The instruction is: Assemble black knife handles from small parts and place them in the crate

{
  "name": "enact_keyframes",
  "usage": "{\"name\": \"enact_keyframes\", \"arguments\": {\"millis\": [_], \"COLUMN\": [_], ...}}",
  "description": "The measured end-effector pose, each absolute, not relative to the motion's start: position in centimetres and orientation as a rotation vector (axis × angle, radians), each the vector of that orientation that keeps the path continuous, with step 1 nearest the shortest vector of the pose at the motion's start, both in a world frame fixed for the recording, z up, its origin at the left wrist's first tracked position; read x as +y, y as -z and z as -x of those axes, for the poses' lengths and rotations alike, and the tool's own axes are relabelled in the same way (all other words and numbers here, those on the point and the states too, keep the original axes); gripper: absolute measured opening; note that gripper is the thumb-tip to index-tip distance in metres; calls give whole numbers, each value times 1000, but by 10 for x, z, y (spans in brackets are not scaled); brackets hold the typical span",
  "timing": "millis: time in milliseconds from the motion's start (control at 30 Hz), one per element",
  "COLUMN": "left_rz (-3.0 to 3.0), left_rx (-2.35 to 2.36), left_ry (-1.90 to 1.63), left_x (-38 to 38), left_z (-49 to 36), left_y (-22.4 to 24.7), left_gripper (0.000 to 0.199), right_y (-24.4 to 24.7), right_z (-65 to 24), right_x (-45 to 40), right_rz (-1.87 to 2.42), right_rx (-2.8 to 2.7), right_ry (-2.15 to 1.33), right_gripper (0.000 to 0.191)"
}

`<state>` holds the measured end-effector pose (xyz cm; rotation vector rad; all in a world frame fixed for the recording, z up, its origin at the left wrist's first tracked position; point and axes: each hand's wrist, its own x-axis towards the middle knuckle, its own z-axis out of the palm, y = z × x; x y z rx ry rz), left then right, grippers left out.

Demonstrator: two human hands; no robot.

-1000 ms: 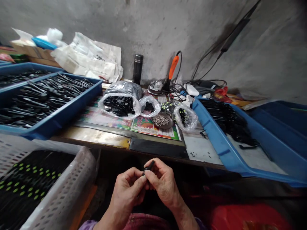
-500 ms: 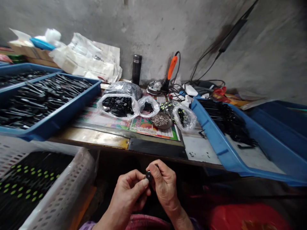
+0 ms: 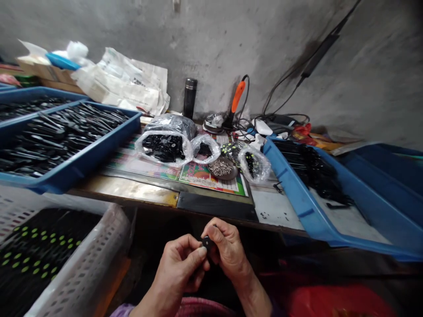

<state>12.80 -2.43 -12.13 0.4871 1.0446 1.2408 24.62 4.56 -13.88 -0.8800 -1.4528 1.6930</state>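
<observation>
Just in front of the bench edge, both hands meet around a small black plastic part (image 3: 207,242) with a rounded end and a light dot in its middle. My left hand (image 3: 180,263) pinches its rounded end between thumb and fingers. My right hand (image 3: 228,248) is closed round the other side, thumb bent over it, and hides most of its length. Beyond the hands lie a dish of small metal screws (image 3: 222,168), a plastic bag of black parts (image 3: 163,147), a smaller bag (image 3: 205,150) and a bag of black and green pieces (image 3: 253,165).
Blue trays of black parts stand at left (image 3: 86,149) and right (image 3: 297,202). A white basket (image 3: 82,268) holds green-dotted black pieces at lower left. An orange-handled tool (image 3: 238,97) with a cable and a dark flask (image 3: 189,97) stand by the wall.
Both hands stay together on the black part, with only a slight shift of the fingers. The whole view has moved a little.
</observation>
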Motion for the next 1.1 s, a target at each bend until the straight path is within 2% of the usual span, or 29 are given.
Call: {"name": "enact_keyframes", "arguments": {"millis": [167,300,467,567,867,1100], "left_rz": [-505,-510,-523,-513,-534,-693], "left_rx": [1056,1071,1109,1116,1047,1092], "left_ry": [-1256,-1277,-1302,-1299,-1246,-1212], "left_x": [-23,-20,-20,-21,-24,-25], "left_z": [-123,-121,-122,-123,-118,-120], "left_y": [124,121,121,122,126,131], "left_gripper": [49,50,52,53,44,44], "right_y": [138,135,125,124,130,125], "right_z": [-245,-246,-249,-248,-257,-256], "right_x": [45,46,45,42,50,49], "right_rz": [891,843,930,959,867,902], "right_rx": [-1487,-1511,-1599,-1604,-1572,-1570], "right_ry": [-1585,-1663,-1697,-1689,-1687,-1673], "right_gripper": [44,45,18,11,33,32]}}
